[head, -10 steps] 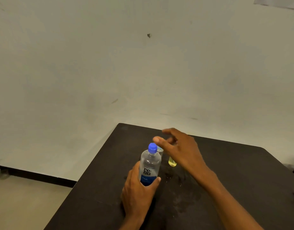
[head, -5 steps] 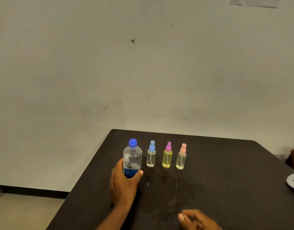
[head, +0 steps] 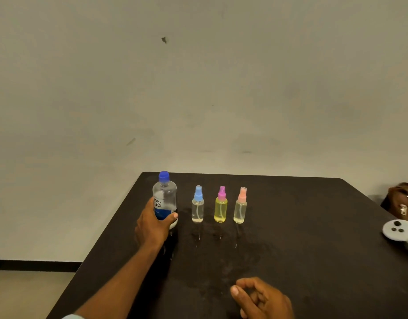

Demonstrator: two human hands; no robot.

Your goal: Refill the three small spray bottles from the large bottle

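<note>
Head view. The left hand [head: 155, 223] grasps the capped large bottle [head: 164, 199], upright on the dark bench [head: 301, 261] near its left edge. Just to its right stand three small spray bottles in a row, apart from one another: blue-topped [head: 198, 204], pink-topped with yellow liquid [head: 221, 204], and peach-topped [head: 240, 205], all with sprayers on. The right hand [head: 261, 298] rests near the front, fingers loosely curled, holding nothing. Faint marks before the bottles are possibly droplets. Step: preparation for pouring. Next, the blue cap [head: 164, 176] and one sprayer need unscrewing.
</note>
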